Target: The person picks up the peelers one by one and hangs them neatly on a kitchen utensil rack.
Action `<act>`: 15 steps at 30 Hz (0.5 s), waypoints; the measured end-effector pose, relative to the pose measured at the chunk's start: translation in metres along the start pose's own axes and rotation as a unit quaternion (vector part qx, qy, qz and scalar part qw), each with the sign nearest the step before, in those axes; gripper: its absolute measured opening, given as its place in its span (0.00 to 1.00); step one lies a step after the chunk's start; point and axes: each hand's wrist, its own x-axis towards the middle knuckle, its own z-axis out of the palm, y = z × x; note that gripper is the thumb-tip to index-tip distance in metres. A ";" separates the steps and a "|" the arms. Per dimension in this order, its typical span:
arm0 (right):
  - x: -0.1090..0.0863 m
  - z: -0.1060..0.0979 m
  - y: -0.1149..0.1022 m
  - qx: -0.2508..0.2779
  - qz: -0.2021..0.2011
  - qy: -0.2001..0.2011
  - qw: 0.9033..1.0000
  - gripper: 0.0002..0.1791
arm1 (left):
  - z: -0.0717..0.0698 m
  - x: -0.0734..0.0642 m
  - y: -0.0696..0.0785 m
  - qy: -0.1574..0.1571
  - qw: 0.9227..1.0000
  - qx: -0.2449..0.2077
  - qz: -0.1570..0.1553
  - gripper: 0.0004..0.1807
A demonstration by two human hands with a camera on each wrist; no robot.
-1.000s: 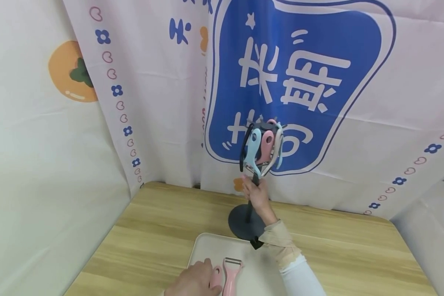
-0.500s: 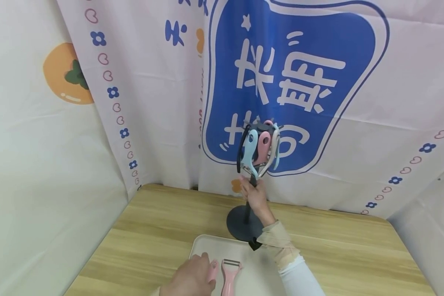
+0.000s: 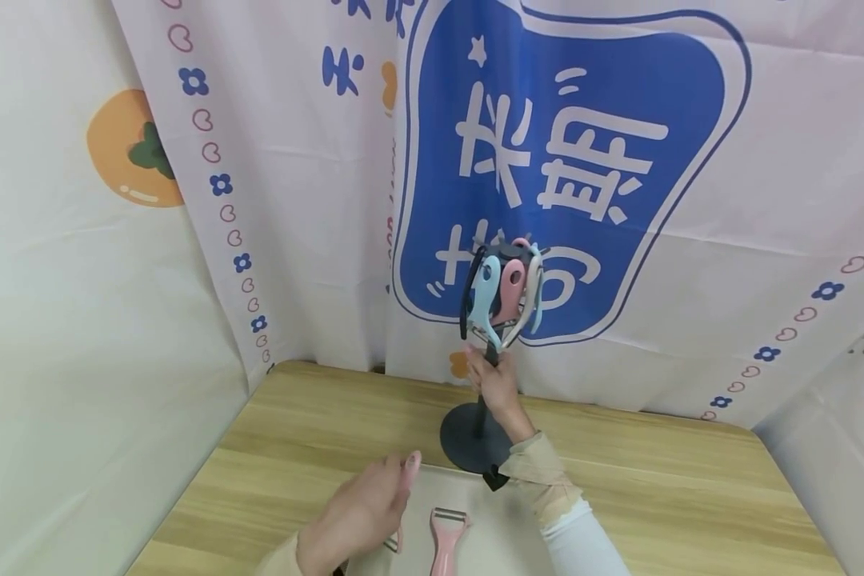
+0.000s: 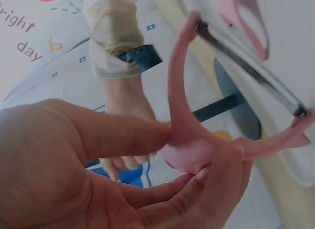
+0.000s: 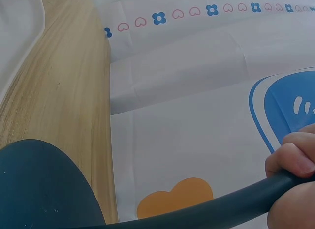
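My left hand (image 3: pixel 360 512) pinches a pink peeler (image 4: pixel 194 143) between thumb and fingers, over the left part of a cream tray (image 3: pixel 507 528). In the left wrist view its blade spans the two arms of the Y-shaped head. A second pink peeler (image 3: pixel 446 538) lies in the tray, blade end away from me. My right hand (image 3: pixel 499 390) grips the post (image 5: pixel 216 209) of a dark stand with a round base (image 3: pixel 464 438). Peelers hang around the stand's top, among them a light blue peeler (image 3: pixel 484 296), a pink peeler (image 3: pixel 512 290) and a black peeler (image 3: pixel 468 300).
The stand is on a wooden table (image 3: pixel 317 424), just behind the tray. A printed cloth (image 3: pixel 317 240) hangs close behind the table's back edge. White cloth walls (image 3: pixel 101 360) close off the sides. My right forearm crosses the tray's right side.
My left hand has raised the pink peeler from beside the other one and moved it slightly up and left, turning it. The right hand keeps its grip on the post.
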 end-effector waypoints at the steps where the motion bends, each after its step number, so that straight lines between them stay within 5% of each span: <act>1: 0.000 0.000 0.000 0.000 -0.003 -0.001 1.000 0.31 | -0.002 0.001 0.001 -0.002 1.000 -0.014 0.004 0.21; 7: 0.000 -0.001 0.002 0.005 -0.012 -0.007 1.000 0.31 | -0.019 0.009 0.008 0.002 0.995 -0.098 0.031 0.22; 15: 0.000 -0.001 0.002 0.004 -0.008 -0.004 1.000 0.31 | -0.040 0.028 0.021 0.067 0.988 -0.119 0.065 0.20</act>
